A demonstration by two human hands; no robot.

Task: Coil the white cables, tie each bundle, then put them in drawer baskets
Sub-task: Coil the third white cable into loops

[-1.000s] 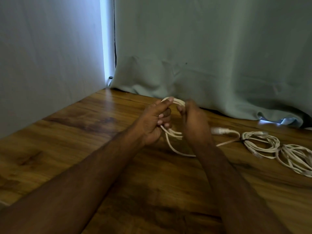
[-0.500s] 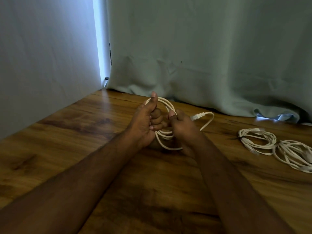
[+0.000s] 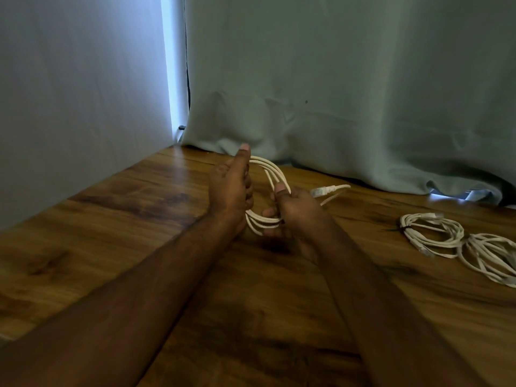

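Both forearms reach forward over the wooden surface [image 3: 111, 233]. The left hand [image 3: 230, 191] and right hand [image 3: 296, 210] hold the coiled white cable [image 3: 272, 174] between them — fingers curled round its loops, plug end [image 3: 321, 190] trailing right.

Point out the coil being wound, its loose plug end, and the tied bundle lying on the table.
coil being wound [image 3: 272, 170], head view, on the top arc of the loops.
loose plug end [image 3: 321, 190], head view, on the connector body.
tied bundle [image 3: 432, 233], head view, on its loops beside the dark tie.
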